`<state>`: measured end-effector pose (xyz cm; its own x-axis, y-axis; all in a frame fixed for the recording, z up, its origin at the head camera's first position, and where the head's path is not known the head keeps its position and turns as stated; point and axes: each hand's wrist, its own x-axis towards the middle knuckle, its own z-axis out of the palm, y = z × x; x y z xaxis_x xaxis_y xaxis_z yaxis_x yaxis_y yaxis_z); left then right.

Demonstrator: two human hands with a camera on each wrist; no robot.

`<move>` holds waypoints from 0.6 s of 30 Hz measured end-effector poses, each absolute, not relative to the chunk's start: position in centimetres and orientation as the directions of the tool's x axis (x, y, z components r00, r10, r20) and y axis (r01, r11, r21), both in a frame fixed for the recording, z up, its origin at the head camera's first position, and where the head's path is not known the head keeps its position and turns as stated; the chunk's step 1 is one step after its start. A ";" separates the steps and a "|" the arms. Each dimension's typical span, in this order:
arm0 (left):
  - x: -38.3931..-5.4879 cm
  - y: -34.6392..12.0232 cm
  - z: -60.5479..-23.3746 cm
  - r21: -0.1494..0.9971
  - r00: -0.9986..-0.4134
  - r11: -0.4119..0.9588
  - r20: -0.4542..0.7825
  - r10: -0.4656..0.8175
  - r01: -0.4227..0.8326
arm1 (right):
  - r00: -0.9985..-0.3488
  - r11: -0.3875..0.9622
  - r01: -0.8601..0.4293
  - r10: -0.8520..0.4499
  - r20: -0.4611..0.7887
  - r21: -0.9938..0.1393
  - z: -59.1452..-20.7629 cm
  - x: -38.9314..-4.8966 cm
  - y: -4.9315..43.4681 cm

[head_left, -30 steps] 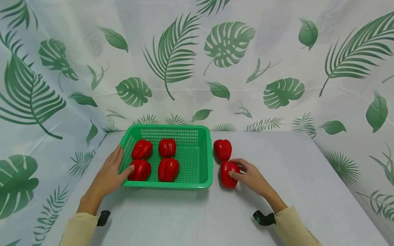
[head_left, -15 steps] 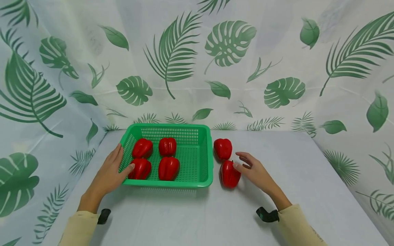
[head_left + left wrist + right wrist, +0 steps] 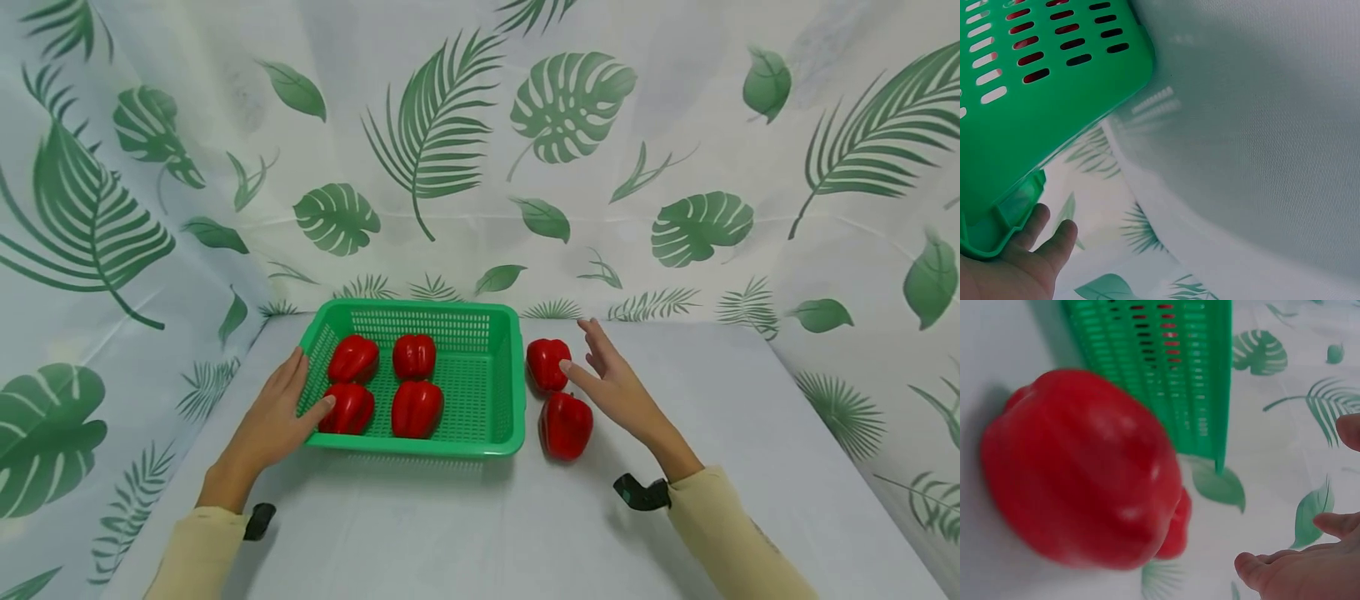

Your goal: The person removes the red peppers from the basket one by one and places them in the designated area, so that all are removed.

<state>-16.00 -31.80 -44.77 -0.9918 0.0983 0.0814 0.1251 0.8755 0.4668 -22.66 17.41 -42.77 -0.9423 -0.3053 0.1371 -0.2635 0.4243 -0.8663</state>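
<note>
My left hand holds the left side of a green plastic basket, thumb over the rim and fingers along the outer wall. In the left wrist view, the fingers show beside the basket's rim. Several red bell peppers lie in the basket, including one at front centre. To the right of the basket, a far bell pepper and a near bell pepper stand on the table. My right hand hovers beside them, fingers extended, its thumb overlapping the far pepper in the head view.
A white cloth covers the table. Leaf-printed curtains rise behind and on both sides. The basket's right part shows bare perforated floor. Black wrist cameras sit under both sleeves.
My right hand has let go of the near pepper and moved up and away toward the far one, fingers straightening. The left hand stays at the basket. The view shifts slightly.
</note>
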 end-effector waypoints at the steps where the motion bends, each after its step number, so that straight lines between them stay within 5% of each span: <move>1: -16.0 -31.8 -44.8 0.468 -0.992 0.875 0.079 0.098 0.123 | -0.940 0.419 -0.269 -0.310 0.142 -0.867 -42.6 -22.8 17.1; 18: -16.2 -31.8 -44.8 0.456 -0.991 0.880 0.086 0.100 0.128 | -0.907 0.270 -0.272 -0.392 0.153 -0.923 -39.8 -25.1 11.6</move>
<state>-16.22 -31.83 -44.85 -0.9913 0.0996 0.0861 0.1281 0.8805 0.4564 -25.15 11.56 -39.83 -0.9073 -0.3917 0.1530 -0.2724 0.2703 -0.9234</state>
